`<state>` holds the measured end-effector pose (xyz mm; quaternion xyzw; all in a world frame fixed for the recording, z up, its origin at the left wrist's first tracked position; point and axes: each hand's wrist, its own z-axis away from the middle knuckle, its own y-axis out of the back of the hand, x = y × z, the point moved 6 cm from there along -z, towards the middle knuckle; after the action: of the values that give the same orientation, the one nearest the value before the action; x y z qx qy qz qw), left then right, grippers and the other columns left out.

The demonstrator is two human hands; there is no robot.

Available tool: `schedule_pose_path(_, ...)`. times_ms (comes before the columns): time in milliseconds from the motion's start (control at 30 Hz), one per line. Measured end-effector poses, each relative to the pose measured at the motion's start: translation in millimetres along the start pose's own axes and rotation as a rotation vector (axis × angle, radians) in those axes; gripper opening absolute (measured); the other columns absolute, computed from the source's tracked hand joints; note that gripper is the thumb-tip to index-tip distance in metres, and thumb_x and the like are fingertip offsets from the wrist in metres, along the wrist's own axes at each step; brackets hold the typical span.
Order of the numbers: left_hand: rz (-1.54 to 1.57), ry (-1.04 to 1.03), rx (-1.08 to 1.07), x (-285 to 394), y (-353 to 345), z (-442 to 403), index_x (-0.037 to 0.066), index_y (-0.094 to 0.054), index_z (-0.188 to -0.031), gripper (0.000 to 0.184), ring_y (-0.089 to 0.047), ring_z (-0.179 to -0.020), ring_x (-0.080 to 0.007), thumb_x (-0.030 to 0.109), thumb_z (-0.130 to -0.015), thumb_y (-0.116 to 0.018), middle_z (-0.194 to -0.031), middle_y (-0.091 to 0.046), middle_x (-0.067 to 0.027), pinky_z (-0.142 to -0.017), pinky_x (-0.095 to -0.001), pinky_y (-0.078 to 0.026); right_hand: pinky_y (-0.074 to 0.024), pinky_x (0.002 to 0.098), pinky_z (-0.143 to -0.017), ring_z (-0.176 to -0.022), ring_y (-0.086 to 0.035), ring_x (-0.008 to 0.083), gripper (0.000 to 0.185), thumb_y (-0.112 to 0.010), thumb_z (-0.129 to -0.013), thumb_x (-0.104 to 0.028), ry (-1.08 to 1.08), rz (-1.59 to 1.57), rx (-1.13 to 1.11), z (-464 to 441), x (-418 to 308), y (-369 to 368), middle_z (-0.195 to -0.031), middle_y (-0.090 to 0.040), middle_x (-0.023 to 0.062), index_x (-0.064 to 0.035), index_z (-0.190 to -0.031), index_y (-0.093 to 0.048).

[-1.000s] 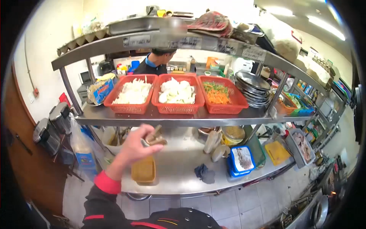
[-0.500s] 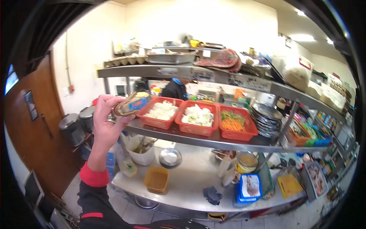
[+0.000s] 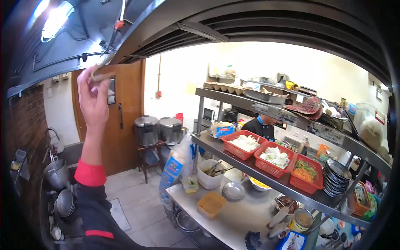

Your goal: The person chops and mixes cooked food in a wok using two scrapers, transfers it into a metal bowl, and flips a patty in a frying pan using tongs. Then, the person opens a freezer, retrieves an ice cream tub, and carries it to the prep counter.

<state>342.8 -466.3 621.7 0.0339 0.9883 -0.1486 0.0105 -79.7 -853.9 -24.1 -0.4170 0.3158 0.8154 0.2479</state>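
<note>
My left hand (image 3: 92,102) is raised at the upper left, under the metal hood. Its fingers and thumb are closed on a brown, curved strip (image 3: 103,76) with a folded look; blur keeps me from telling its exact kind. Close above the hand is a cable with a red-orange fitting (image 3: 119,25), hanging from the hood. Behind the hand, farther off, stands a brown wooden door (image 3: 125,137). My right hand is out of view.
A steel shelf (image 3: 266,173) at right carries red baskets of chopped vegetables (image 3: 237,150) and stacked plates (image 3: 336,177). Below, a steel counter (image 3: 233,223) holds a yellow tub (image 3: 211,204). Two large cookers (image 3: 146,132) stand by the wall. A person (image 3: 259,128) is behind the shelf.
The view has swung left and upward, bringing the hood, lamp and left-side pots into sight. My left hand, still gripping the brown strip, has gone up from beside the baskets to beneath the hood.
</note>
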Motion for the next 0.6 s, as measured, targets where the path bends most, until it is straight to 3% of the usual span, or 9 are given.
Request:
schedule_pose_path(67,0.031,0.003,0.067,1.7,8.9,-36.0,0.009,-0.047,-0.143,0.047,-0.052,-0.091,-0.0067,0.012,-0.098,-0.062,-0.122,-0.054,-0.0041,-0.075,-0.0201,-0.045,-0.0478,0.0303,-0.052,-0.062,-0.06,0.0164,0.021,-0.062,-0.091,-0.021,0.0,0.01,-0.031,-0.7,1.6,-6.6,-0.08,-0.066,0.0059,-0.0065,-0.105,-0.066)
schedule_pose_path(133,-0.222,-0.093,0.144,-3.2,18.3,-77.9,0.01,-0.05,-0.142,0.046,-0.054,-0.095,-0.0074,0.019,-0.099,-0.063,-0.125,-0.055,-0.0059,-0.072,-0.0209,-0.046,-0.0478,0.0303,-0.051,-0.062,-0.06,0.0164,0.02,-0.062,-0.091,-0.021,-0.015,0.015,-0.055,2.3,9.2,-12.0,-0.08,-0.066,0.0059,-0.0065,-0.105,-0.066)
schedule_pose_path(200,-0.193,-0.016,0.109,-18.7,17.0,-118.7,0.014,-0.053,-0.141,0.046,-0.058,-0.098,-0.0151,0.029,-0.099,-0.062,-0.125,-0.052,-0.0085,-0.078,-0.0288,-0.052,-0.0477,0.0303,-0.051,-0.062,-0.06,0.0164,0.02,-0.062,-0.091,-0.021,-0.046,0.012,-0.068,8.4,23.2,-13.9,-0.079,-0.066,0.0059,-0.0065,-0.104,-0.066)
schedule_pose_path(267,-0.211,0.028,0.077,-29.7,5.0,-153.5,0.017,-0.052,-0.142,0.047,-0.059,-0.1,-0.0156,0.032,-0.098,-0.061,-0.128,-0.052,-0.0094,-0.079,-0.0294,-0.053,-0.0477,0.0303,-0.051,-0.062,-0.06,0.0165,0.02,-0.062,-0.091,-0.021,-0.091,0.002,-0.07,16.3,47.0,-12.9,-0.079,-0.066,0.0058,-0.0065,-0.104,-0.066)
schedule_pose_path(333,-0.202,0.004,0.003,-56.2,-15.3,-187.8,0.013,-0.049,-0.144,0.052,-0.058,-0.108,-0.018,0.039,-0.1,-0.056,-0.134,-0.056,-0.0084,-0.085,-0.0312,-0.05,-0.0477,0.0303,-0.051,-0.062,-0.06,0.0165,0.02,-0.062,-0.091,-0.021,-0.155,-0.013,-0.066,29.1,82.2,-8.4,-0.079,-0.066,0.0058,-0.0065,-0.104,-0.066)
schedule_pose_path(467,-0.401,0.048,-0.191,-172.2,-46.2,-263.4,0.009,-0.048,-0.144,0.054,-0.059,-0.105,-0.0201,0.039,-0.1,-0.056,-0.132,-0.056,-0.0108,-0.087,-0.034,-0.05,-0.0476,0.0303,-0.051,-0.061,-0.06,0.0165,0.02,-0.061,-0.091,-0.021,-0.337,-0.08,-0.042,77.7,188.2,1.0,-0.079,-0.066,0.0058,-0.0066,-0.103,-0.066)
schedule_pose_path(600,-0.609,0.033,-0.382,-311.3,-33.1,-329.8,0.005,-0.048,-0.143,0.056,-0.059,-0.102,-0.0222,0.04,-0.099,-0.056,-0.131,-0.056,-0.0131,-0.089,-0.0369,-0.05,-0.0476,0.0303,-0.051,-0.061,-0.06,0.0166,0.019,-0.061,-0.091,-0.022,-0.465,-0.128,-0.046,128.5,307.3,-0.4,-0.079,-0.065,0.0058,-0.0066,-0.102,-0.066)
